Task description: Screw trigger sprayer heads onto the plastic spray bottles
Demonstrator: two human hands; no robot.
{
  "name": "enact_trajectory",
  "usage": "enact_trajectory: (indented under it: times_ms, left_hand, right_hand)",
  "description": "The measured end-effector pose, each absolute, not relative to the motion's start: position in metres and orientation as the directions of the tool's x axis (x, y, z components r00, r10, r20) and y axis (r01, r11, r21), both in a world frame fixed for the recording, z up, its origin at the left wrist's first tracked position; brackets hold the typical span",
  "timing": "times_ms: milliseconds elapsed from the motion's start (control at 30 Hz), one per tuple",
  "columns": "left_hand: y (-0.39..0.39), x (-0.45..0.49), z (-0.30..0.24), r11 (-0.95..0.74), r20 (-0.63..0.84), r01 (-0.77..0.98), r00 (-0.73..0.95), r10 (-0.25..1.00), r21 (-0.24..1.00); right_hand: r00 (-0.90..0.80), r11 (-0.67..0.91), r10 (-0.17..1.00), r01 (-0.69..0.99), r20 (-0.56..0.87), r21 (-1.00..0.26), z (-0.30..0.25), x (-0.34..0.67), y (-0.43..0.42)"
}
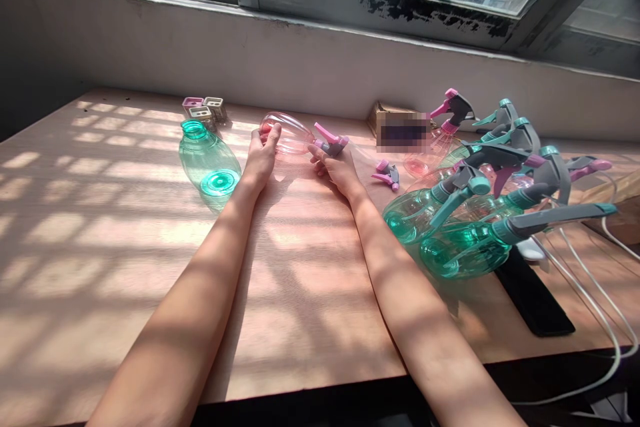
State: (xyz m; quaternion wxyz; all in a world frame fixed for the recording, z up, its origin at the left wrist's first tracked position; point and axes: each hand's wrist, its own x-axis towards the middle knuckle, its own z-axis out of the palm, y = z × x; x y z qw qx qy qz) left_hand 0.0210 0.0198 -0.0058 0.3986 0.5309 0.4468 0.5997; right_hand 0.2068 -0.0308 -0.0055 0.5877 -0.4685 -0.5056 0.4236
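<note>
A clear pink bottle (293, 133) lies on its side between my hands, its narrow end pointing right. The fingers of my left hand (263, 153) are wrapped round its base. My right hand (337, 170) grips a pink and grey spray head (331, 141) at the bottle's neck; my fingers hide whether the two are joined. Left of my left hand stands a green bottle (210, 163) with an uncovered mouth. To the right of my right hand, a loose pink and grey spray head (387, 175) lies on the table.
Several green and pink spray bottles (465, 250) with heads on crowd the table's right side. Beside them are a black phone (535, 293) and white cables (595, 293). Small sharpener-like blocks (201, 112) and a brown box (377, 119) stand near the wall under the window.
</note>
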Motion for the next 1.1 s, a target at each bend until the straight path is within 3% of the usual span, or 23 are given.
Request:
enact_trajectory:
  times_ms: [1100]
  left_hand:
    - [0.0232, 0.0229, -0.0066, -0.274, 0.27, -0.015, -0.123, 0.955, 0.962]
  right_hand:
    - [0.13, 0.211, 0.971, -0.053, 0.203, -0.976, -0.0083, 0.2085, -0.0264]
